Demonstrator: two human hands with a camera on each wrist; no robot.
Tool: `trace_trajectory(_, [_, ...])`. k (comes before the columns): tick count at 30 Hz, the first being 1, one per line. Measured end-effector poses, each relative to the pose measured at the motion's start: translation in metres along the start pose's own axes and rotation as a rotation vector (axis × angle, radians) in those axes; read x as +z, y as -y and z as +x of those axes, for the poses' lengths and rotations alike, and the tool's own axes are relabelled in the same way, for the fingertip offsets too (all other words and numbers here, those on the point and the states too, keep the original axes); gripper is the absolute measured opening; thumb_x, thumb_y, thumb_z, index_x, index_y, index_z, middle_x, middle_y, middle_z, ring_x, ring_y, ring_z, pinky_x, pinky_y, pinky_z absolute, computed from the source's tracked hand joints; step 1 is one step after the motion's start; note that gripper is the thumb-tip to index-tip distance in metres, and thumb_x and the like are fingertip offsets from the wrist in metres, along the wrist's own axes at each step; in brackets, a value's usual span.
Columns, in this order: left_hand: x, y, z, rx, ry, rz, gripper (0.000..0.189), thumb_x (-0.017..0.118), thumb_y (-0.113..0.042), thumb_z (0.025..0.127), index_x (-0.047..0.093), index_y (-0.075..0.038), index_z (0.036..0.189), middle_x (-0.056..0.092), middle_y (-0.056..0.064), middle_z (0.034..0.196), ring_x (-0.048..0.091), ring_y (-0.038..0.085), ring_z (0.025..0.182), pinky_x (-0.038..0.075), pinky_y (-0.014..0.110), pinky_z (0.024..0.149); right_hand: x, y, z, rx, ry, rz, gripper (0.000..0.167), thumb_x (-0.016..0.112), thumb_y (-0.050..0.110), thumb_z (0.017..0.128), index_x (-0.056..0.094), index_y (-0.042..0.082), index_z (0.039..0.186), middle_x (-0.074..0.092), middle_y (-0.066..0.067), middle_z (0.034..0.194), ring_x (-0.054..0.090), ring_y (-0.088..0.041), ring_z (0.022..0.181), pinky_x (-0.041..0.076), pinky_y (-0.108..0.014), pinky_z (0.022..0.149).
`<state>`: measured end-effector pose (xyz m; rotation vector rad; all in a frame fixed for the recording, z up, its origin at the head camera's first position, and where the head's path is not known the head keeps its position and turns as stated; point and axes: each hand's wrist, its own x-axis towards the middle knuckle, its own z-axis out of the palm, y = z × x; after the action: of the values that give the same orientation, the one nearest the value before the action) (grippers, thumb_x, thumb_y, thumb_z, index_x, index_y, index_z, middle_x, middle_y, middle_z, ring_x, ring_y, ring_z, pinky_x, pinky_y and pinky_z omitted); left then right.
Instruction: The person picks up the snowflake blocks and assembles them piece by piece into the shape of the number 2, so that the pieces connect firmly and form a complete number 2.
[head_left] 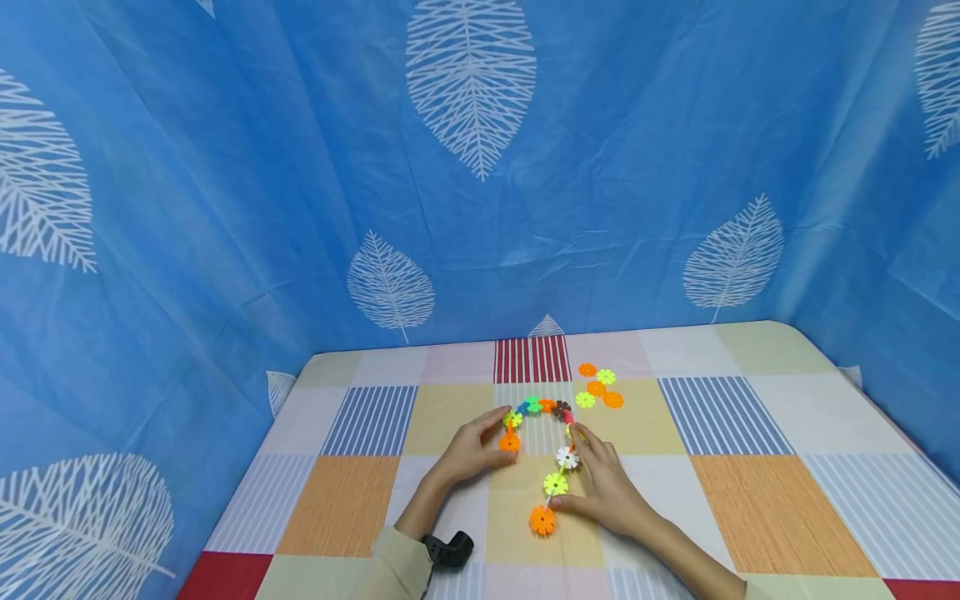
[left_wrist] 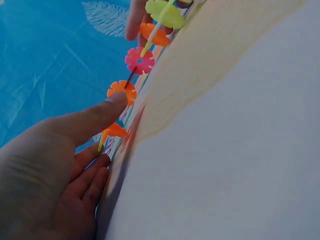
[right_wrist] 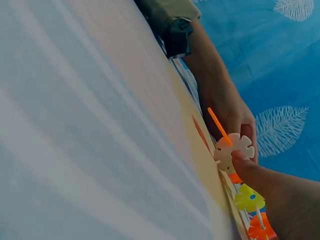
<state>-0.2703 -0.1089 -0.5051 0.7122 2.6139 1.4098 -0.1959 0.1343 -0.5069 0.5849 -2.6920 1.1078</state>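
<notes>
A chain of interlocking flower-shaped plastic discs lies in an arch on the checked cloth, its right side running towards the front. My left hand is at the arch's left end. Its index fingertip is by a yellow-green disc and its thumb by an orange disc. On the right side, my right hand spreads thumb and index finger along the chain, touching it near a white disc and a yellow-green disc. A larger-looking orange disc forms the front end. Fingers partly hide discs between.
Several loose orange and yellow-green discs lie behind the right hand. The patchwork cloth covers the table. Blue curtain with white leaf prints hangs behind and at both sides. A black wrist device sits on the left wrist.
</notes>
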Motion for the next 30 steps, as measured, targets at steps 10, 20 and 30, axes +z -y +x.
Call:
trace_trajectory(10, [0.003, -0.001, 0.002, -0.054, -0.047, -0.002, 0.072, 0.075, -0.028, 0.077, 0.043, -0.010, 0.138, 0.043, 0.009, 0.139, 0.039, 0.026, 0.127, 0.031, 0.042, 0.102, 0.003, -0.004, 0.012, 0.024, -0.039, 0.007, 0.107, 0.075, 0.054, 0.065, 0.026, -0.002, 0.143, 0.024, -0.021, 0.146, 0.037, -0.029, 0.112, 0.041, -0.051, 0.087])
trace_trajectory(20, [0.002, -0.002, -0.002, -0.057, -0.065, -0.024, 0.073, 0.075, -0.030, 0.078, 0.042, -0.007, 0.138, 0.044, 0.011, 0.138, 0.042, 0.027, 0.125, 0.034, 0.041, 0.100, 0.001, -0.004, 0.010, 0.032, -0.025, 0.008, 0.111, 0.076, 0.055, 0.063, 0.024, -0.002, 0.143, 0.023, -0.021, 0.146, 0.035, -0.031, 0.116, 0.039, -0.054, 0.090])
trace_trajectory(30, [0.004, -0.009, -0.021, 0.082, -0.299, -0.171, 0.057, 0.072, -0.013, 0.080, 0.050, 0.002, 0.130, 0.050, 0.016, 0.131, 0.046, 0.028, 0.121, 0.037, 0.035, 0.097, -0.028, -0.029, 0.011, 0.037, -0.070, 0.109, 0.087, 0.074, 0.039, 0.076, 0.032, 0.000, 0.141, 0.032, -0.019, 0.141, 0.043, -0.031, 0.107, 0.043, -0.048, 0.083])
